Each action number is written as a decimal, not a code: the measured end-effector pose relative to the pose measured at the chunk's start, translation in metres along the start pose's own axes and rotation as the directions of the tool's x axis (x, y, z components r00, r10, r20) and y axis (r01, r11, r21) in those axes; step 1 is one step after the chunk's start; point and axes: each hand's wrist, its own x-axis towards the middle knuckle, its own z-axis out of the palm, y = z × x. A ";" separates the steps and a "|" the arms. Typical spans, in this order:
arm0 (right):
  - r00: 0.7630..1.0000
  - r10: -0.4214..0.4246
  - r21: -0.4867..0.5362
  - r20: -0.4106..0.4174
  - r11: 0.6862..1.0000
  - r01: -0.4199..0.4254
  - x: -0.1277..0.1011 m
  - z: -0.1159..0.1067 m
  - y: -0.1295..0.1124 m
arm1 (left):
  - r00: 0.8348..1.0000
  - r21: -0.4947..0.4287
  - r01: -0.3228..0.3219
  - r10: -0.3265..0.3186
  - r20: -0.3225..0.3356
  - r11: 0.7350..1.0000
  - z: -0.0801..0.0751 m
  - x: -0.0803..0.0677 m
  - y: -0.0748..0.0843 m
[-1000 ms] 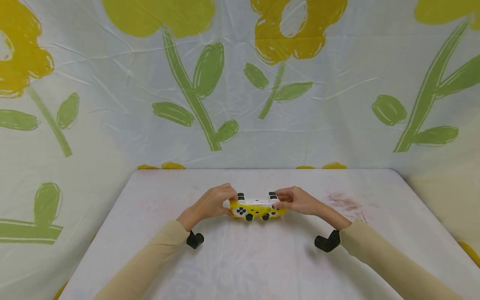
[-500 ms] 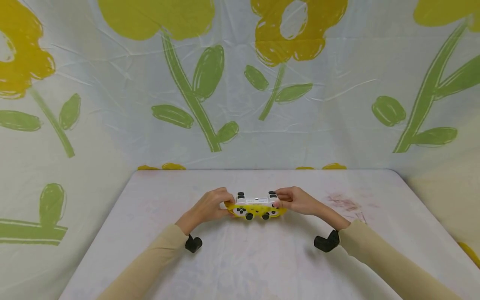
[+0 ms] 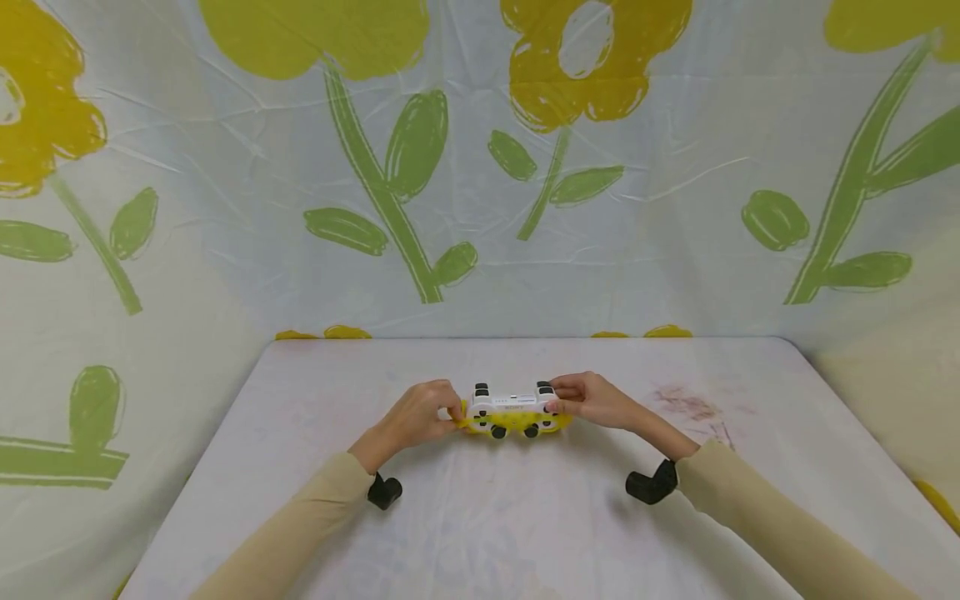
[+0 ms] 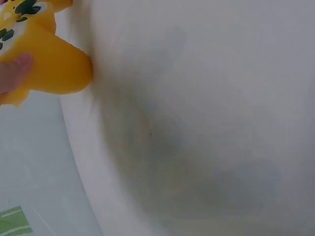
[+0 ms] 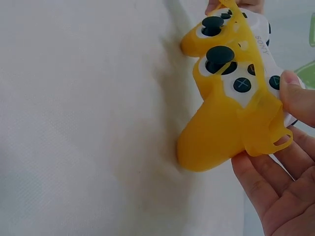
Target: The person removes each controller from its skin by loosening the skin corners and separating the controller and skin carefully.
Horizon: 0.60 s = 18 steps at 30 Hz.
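Two hands — left hand (image 3: 414,414), right hand (image 3: 594,398) — grip the yellow-sleeved controller (image 3: 512,412).

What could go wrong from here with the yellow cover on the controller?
The yellow silicone cover already hangs loose off the white controller near the right hand, its thin loop stretched by the fingers; a hard pull might tear it. The left hand pinches only the cover's edge, so it could slip. The thumbsticks poke through the cover's holes and may snag it.
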 end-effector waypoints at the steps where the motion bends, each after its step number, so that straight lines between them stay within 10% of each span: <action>1: 1.000 0.004 0.004 -0.002 1.000 -0.004 0.000 0.000 0.000 | 1.000 -0.005 0.010 -0.010 0.005 1.000 0.000 0.000 0.001; 8: 1.000 0.001 -0.012 -0.022 1.000 -0.001 0.000 0.004 0.000 | 0.990 -0.017 0.138 -0.137 0.040 0.990 0.001 -0.005 0.007; 18: 0.997 0.042 -0.025 -0.062 0.999 -0.044 -0.001 0.004 0.004 | 0.993 0.073 0.092 -0.097 0.071 0.993 0.006 -0.006 0.010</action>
